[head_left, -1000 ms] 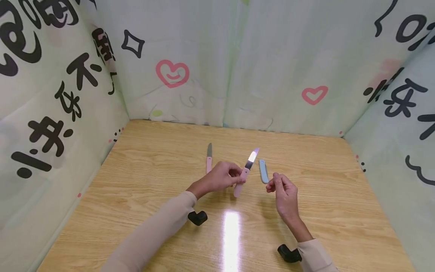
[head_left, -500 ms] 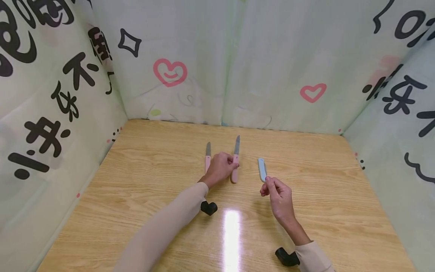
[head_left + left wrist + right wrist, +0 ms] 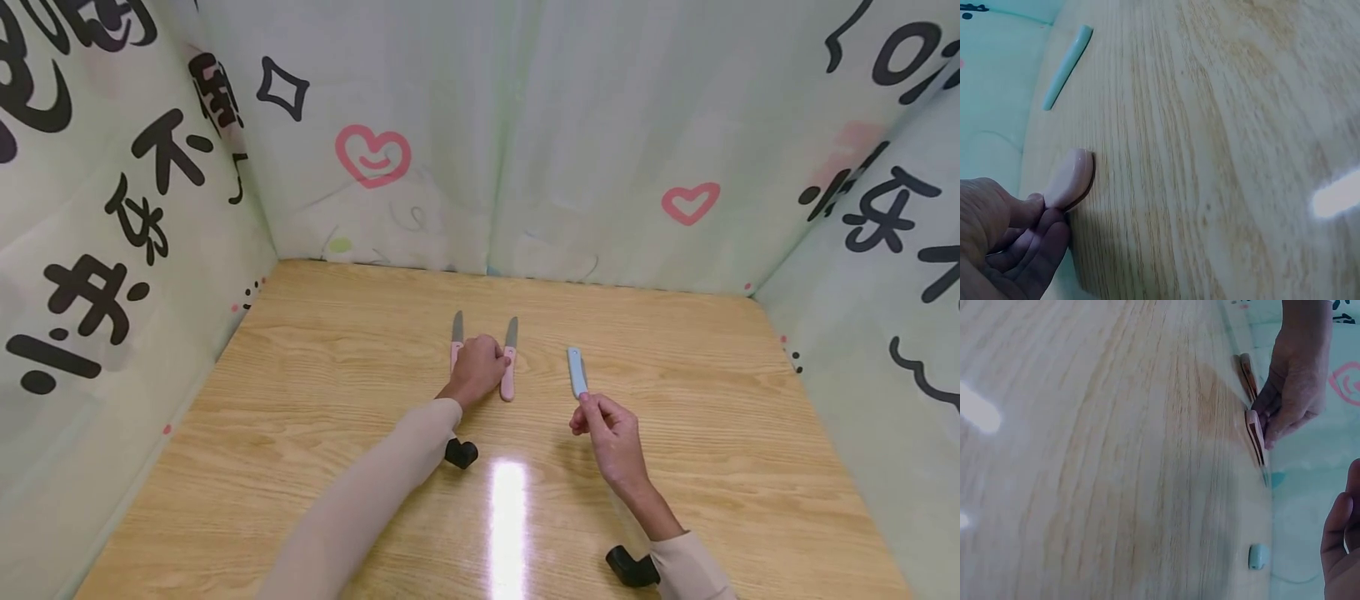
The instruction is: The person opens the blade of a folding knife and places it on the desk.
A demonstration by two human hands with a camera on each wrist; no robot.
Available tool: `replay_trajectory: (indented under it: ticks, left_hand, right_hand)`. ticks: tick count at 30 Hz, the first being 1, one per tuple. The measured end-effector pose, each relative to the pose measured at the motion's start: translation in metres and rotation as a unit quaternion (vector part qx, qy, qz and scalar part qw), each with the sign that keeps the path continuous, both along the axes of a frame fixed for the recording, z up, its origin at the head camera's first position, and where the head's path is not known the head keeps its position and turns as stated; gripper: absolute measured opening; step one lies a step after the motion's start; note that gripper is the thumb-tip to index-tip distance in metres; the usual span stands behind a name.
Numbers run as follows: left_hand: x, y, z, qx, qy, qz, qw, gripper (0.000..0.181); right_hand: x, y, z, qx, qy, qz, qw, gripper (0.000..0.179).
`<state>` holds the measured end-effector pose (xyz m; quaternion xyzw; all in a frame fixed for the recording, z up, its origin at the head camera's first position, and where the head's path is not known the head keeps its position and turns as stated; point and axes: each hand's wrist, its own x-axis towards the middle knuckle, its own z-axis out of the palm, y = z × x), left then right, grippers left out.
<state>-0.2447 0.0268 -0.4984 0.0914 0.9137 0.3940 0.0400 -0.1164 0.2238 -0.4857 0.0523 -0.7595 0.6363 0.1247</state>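
Observation:
My left hand (image 3: pixel 478 372) pinches the pink handle of an unfolded folding knife (image 3: pixel 507 387) between thumb and fingers. This knife lies on the wooden table with its grey blade pointing away. In the left wrist view, the rounded end of its handle (image 3: pixel 1074 174) sticks out past the fingertips. Left of that hand lies a second pink folding knife (image 3: pixel 457 330), also unfolded, its handle partly hidden by the hand. A light blue folding knife (image 3: pixel 576 372), folded, lies to the right. My right hand (image 3: pixel 617 440) hovers just in front of it, fingers loosely curled and holding nothing.
The wooden table (image 3: pixel 712 433) ends at a pale curtain (image 3: pixel 600 150) at the back, with similar curtains on both sides. A bright light reflection (image 3: pixel 508 525) shows on the near tabletop. Black wrist-worn pieces sit below both wrists.
My left hand has moved away from me and left, lowering the pink folding knife from a raised tilt onto the table beside the other pink one. My right hand has shifted slightly left.

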Motion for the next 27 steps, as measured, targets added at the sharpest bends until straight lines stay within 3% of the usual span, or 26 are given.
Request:
replay_trajectory:
  ticks: [9,18,24,27]
  left_hand:
    - [-0.001,-0.001,0.001,-0.02,0.005,0.018,0.9996,0.022]
    - [-0.001,-0.006,-0.001,-0.003,-0.007,0.036,0.9993,0.019]
    - [0.005,-0.015,0.014,0.037,-0.007,0.065,0.9972,0.02]
    - [0.008,-0.017,0.023,0.037,0.003,0.065,0.9972,0.02]
  right_hand:
    - [0.001,-0.001,-0.006,0.009,-0.024,0.015,0.9996,0.035]
    - [0.003,-0.002,-0.003,0.017,-0.036,0.013,0.9991,0.036]
    - [0.012,-0.006,0.024,0.06,-0.053,0.01,0.9967,0.036]
    - [0.009,0.002,0.018,0.083,-0.066,-0.002,0.9944,0.036]
